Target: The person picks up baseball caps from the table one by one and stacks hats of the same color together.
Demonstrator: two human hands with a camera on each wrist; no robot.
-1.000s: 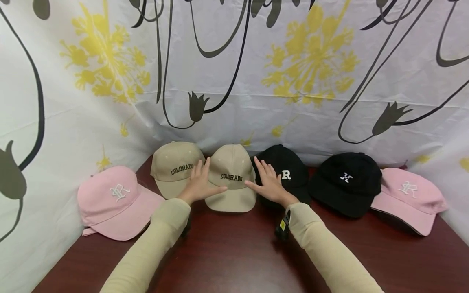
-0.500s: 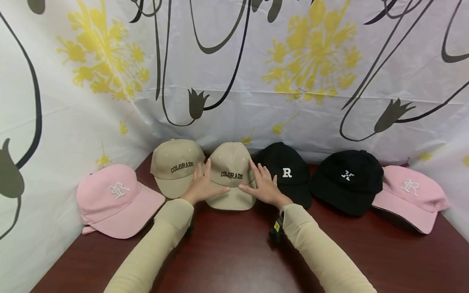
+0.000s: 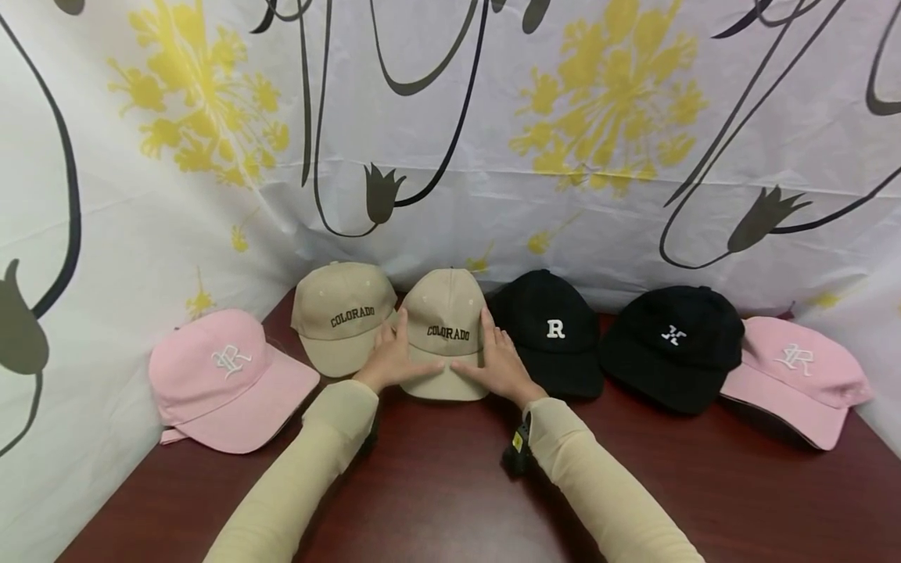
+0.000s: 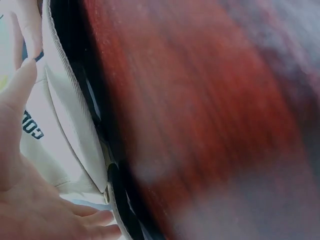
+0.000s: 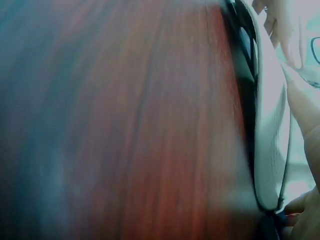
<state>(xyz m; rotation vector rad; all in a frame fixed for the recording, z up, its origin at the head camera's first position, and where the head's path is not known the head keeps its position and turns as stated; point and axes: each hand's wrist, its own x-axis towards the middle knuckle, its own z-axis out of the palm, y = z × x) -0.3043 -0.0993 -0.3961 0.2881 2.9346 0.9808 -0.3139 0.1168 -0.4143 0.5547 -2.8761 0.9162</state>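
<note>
A beige COLORADO baseball cap [image 3: 445, 313] stands on the table in the middle of a row, brim toward me. My left hand [image 3: 389, 361] lies along its left side, fingers straight, thumb stretched over the brim. Mirroring it, my right hand [image 3: 501, 366] is at the cap's right side with straight fingers and the thumb over the brim. In the left wrist view the beige brim [image 4: 75, 115] rises close beside the left hand [image 4: 30, 195]. The right wrist view shows the cap's brim [image 5: 270, 135] beside the right hand [image 5: 311, 135].
Left of it sit another beige COLORADO cap [image 3: 345, 313] and a pink cap [image 3: 211, 367]. To the right are a black cap with a white R [image 3: 556, 360], another black cap [image 3: 669, 336] and a pink cap [image 3: 802, 375]. A patterned curtain [image 3: 464, 195] hangs behind the dark red table [image 3: 436, 485].
Both hands have moved inward, closing the gap around the middle beige cap; the right hand has come left, off the black R cap. The caps have stayed in place.
</note>
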